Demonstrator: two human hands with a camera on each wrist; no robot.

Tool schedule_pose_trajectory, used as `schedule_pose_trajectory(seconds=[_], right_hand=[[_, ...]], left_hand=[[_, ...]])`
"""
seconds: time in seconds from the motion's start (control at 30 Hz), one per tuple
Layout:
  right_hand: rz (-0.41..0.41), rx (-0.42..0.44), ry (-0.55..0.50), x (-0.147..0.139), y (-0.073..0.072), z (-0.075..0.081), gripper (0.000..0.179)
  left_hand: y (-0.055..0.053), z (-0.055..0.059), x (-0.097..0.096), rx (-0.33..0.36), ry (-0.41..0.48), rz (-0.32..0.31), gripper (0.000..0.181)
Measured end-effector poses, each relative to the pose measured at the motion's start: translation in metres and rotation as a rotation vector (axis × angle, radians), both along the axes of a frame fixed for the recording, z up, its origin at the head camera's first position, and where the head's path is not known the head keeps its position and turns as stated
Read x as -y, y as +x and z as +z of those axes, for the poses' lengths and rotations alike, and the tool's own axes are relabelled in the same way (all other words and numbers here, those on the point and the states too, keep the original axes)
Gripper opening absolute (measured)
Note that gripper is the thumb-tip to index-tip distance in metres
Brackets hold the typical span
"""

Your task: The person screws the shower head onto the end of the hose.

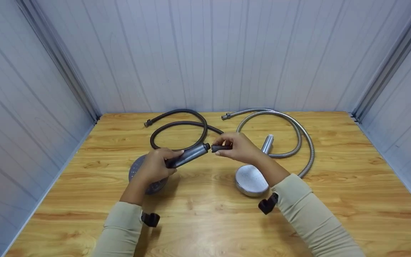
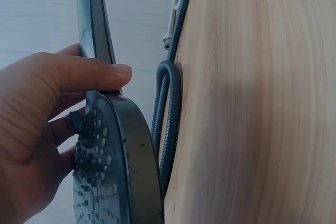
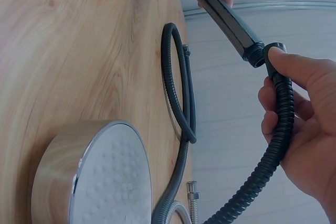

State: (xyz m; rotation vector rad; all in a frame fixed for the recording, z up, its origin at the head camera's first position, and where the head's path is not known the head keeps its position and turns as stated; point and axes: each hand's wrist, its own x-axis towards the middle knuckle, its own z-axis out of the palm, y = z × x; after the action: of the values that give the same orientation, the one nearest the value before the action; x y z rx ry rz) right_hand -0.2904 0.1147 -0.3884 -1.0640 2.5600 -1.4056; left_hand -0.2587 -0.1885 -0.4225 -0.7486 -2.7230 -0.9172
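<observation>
My left hand point(image 1: 156, 165) grips the handle of a dark grey shower head point(image 1: 190, 156). Its round nozzle face point(image 2: 94, 166) points toward the palm side in the left wrist view. At the handle's tip a threaded end point(image 3: 255, 55) shows. My right hand point(image 1: 237, 147) pinches the end fitting of a black ribbed shower hose point(image 3: 281, 108), thumb on the collar. In the head view a small gap separates fitting and thread; in the right wrist view they nearly touch. The hose runs from the right hand back to a loop on the table.
A chrome shower head point(image 1: 252, 180) with a white face lies near the right forearm. A silver metal hose point(image 1: 307, 137) is coiled behind it. The black hose's other end point(image 1: 147, 123) lies at the back left. Pale panel walls point(image 1: 205, 53) bound the wooden table point(image 1: 198, 221).
</observation>
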Motion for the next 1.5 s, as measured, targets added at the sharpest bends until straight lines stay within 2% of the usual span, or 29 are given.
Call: schedule_pose_trajectory(seconds=[0.27,0.6,0.9,1.17,1.4,1.5], right_hand=[[-0.03,-0.011,0.035,0.001,-0.0024,-0.0001,0.02],[-0.033,-0.154,0.126,0.0024,-0.0026,0.0023,0.02],[0.022,-0.228,0.128,0.0043,-0.0051,0.0024,0.018],[0.036,-0.255,0.14,0.0059,-0.0064,0.0037,0.018],[0.038,-0.221,0.127,0.0053,-0.0034,0.0019,0.018],[0.059,-0.231,0.128,0.0054,-0.0036,0.0016,0.017]], left_hand=[[0.003,-0.0013,-0.0034,0.007,0.003,-0.032,0.056],[0.0049,-0.0027,-0.0076,0.022,0.041,-0.076,0.057],[0.0058,-0.0055,-0.0081,0.001,0.03,-0.046,0.057],[0.0049,-0.0066,-0.008,-0.016,0.031,-0.043,0.057],[0.0066,-0.008,-0.008,-0.02,0.032,-0.058,0.058],[0.0077,-0.0095,-0.0067,-0.022,0.031,-0.046,0.058]])
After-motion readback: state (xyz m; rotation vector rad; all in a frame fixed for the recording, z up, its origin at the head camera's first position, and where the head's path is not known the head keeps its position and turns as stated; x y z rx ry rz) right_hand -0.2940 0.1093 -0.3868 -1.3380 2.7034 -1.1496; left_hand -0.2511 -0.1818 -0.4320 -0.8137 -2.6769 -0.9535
